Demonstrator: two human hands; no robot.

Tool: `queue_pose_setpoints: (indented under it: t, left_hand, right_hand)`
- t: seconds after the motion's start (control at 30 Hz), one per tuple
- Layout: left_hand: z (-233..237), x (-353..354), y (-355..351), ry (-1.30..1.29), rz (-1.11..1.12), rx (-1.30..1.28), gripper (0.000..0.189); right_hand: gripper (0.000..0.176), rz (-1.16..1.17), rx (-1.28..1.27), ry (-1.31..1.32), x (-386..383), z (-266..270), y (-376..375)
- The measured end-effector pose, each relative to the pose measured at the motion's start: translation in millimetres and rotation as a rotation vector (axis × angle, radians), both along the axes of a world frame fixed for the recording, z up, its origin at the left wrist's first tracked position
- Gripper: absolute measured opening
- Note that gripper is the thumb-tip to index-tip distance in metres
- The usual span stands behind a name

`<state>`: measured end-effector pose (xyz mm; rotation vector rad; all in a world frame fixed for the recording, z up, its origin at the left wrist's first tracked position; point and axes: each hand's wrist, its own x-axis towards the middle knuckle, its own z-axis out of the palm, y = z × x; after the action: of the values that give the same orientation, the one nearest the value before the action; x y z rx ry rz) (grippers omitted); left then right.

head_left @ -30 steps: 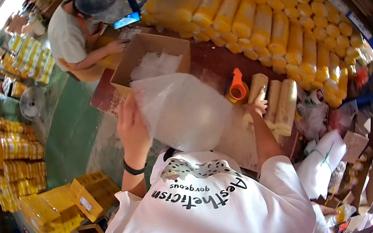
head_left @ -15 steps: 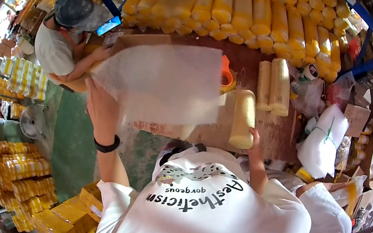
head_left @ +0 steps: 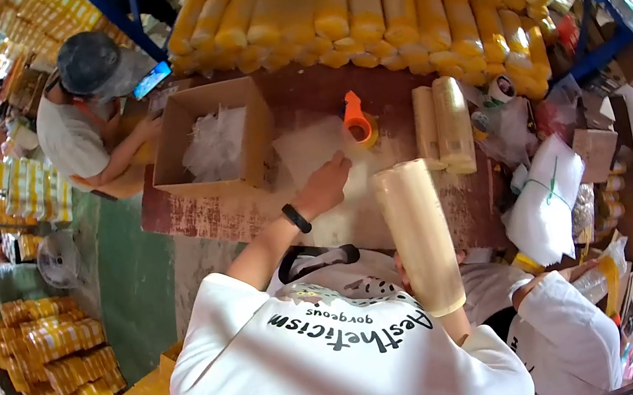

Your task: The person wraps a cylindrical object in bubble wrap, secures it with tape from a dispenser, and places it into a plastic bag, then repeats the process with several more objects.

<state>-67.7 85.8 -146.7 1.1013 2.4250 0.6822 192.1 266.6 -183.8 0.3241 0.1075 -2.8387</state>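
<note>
Pale sheet [head_left: 298,150] now down on surface [head_left: 303,90], only the roll [head_left: 419,239] aloft: R hand [head_left: 403,273] w/ fingers clasping it; L hand [head_left: 323,188] bunched over sheet, can't tell if pinching.

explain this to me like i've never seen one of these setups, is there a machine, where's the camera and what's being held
There is no machine here: a person in a white shirt is working bare-handed. Every picture comes from one camera worn on that person's head, looking forward and down, so the edges look curved.

The right hand, mostly hidden, holds a large pale yellow roll. The left hand is at a thin whitish sheet; I can't tell whether it touches it.

On the worn reddish table are an open carton with crumpled white material inside, an orange tape dispenser and two similar rolls. Yellow rolls are stacked behind.
</note>
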Motion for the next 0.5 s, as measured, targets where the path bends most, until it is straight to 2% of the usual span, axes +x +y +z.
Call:
queue_pose_setpoints:
  t: [0.03,0.07,0.13,0.23,0.33,0.43,0.5]
  left_hand:
    - [-6.7,-0.4,5.1,-0.006,0.008,0.008,0.046]
    - [-7.4,-0.1,9.3,-0.058,-0.001,0.07,0.047]
    - [-1.9,-3.2,14.5,-0.152,-0.011,0.196,0.049]
    - [9.0,-4.8,13.2,-0.003,-0.098,0.321,0.053]
    - [22.2,-4.9,8.0,-0.129,-0.149,0.283,0.06]
    - [39.1,12.2,10.5,0.095,-0.253,0.357,0.066]
    - [39.4,25.0,23.5,0.083,-0.416,0.53,0.07]
  right_hand:
    - [0.121,-0.008,0.003,-0.07,5.3,3.0,-4.8]
    - [0.11,0.007,0.111,-0.059,1.2,24.0,-9.9]
    - [0.108,0.006,0.118,-0.051,-4.3,33.3,-14.4]
    - [0.106,0.005,0.1,-0.027,-10.5,33.2,-18.8]
    - [0.104,0.006,0.099,-0.024,-14.5,34.7,-22.0]
    - [0.101,0.023,0.106,-0.021,-19.6,39.0,-20.5]
    - [0.1,0.03,0.105,-0.01,-26.9,39.7,-17.4]
